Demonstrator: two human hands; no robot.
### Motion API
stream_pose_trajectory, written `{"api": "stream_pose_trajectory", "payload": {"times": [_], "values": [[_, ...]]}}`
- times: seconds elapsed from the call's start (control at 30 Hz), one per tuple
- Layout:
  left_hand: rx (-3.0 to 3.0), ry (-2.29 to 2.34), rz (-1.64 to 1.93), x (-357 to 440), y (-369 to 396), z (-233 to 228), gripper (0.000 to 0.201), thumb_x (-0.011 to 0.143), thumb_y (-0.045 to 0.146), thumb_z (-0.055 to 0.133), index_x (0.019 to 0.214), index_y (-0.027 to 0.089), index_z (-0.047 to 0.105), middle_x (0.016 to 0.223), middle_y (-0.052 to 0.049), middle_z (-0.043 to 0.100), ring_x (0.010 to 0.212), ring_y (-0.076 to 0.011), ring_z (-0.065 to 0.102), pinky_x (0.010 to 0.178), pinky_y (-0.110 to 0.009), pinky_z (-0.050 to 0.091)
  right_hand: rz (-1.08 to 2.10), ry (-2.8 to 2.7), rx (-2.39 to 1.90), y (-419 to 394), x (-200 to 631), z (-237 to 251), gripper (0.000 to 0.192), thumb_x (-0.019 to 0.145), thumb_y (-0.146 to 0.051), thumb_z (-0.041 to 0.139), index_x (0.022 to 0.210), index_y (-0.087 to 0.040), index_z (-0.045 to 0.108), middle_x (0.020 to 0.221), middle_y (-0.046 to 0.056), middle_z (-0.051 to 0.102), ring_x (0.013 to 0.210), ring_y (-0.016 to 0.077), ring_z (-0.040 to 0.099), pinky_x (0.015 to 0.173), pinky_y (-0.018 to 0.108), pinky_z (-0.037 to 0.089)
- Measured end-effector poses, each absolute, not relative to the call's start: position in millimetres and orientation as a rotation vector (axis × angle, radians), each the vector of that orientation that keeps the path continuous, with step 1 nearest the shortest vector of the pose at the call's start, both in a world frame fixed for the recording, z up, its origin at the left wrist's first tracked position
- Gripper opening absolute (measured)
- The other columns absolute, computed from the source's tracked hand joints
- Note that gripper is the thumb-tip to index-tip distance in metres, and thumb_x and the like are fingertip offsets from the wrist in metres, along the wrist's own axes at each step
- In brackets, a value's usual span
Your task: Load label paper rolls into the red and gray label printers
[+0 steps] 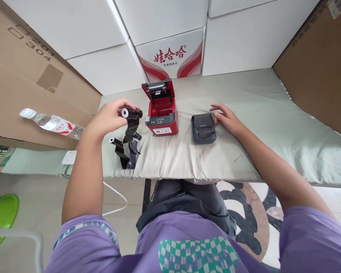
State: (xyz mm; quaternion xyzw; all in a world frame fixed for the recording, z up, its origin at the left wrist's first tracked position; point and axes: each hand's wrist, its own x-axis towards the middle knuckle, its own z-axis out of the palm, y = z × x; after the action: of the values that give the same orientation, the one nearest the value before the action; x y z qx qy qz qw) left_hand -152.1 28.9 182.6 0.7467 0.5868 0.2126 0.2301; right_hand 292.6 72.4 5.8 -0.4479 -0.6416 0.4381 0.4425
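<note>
My left hand [113, 115] grips a small black paper roll [135, 114] with a white core, its loose black strip hanging down. Below it, more black rolls [118, 145] with unrolled strips lie on the cloth. Just to the right of that hand stands a red label printer [170, 123], its lid raised and the inner bay showing no roll that I can see. Beside a small dark grey printer [204, 121] with a closed lid, my right hand [225, 117] rests with fingers apart, the fingertips at the printer's right edge.
White cartons [170, 19] form a wall behind the cloth-covered bench [244, 91]. Brown cardboard boxes stand at the left [59, 98] and right [321, 68]. A water bottle [52, 123] is at the left, near a white box-shaped device [69, 157] with a cable [122, 197].
</note>
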Motion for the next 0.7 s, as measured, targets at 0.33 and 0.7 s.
{"api": "stream_pose_trajectory", "payload": {"times": [0.33,0.7], "values": [[1.876,1.163,1.029,-135.0,37.2,165.1,0.048,0.075,0.033,0.090,0.099,0.021,0.050,0.132,-0.016,0.075,0.118,-0.0246,0.072,0.094,-0.038,0.060,1.083,-1.578,-1.103,75.1,292.6,2.0,0.046,0.089,-0.052,0.070,0.132,-0.034,0.064,0.132,0.005,0.064,0.069,0.0111,0.058,0.074,0.037,0.063],[1.615,1.223,0.939,-113.0,48.7,154.3,0.060,0.061,0.038,0.083,0.107,0.027,0.047,0.133,-0.008,0.068,0.105,-0.0222,0.070,0.074,-0.029,0.056,1.094,-1.585,-1.094,75.4,293.1,1.7,0.050,0.088,-0.057,0.071,0.132,-0.033,0.064,0.133,0.005,0.064,0.070,0.0120,0.059,0.072,0.036,0.062]]}}
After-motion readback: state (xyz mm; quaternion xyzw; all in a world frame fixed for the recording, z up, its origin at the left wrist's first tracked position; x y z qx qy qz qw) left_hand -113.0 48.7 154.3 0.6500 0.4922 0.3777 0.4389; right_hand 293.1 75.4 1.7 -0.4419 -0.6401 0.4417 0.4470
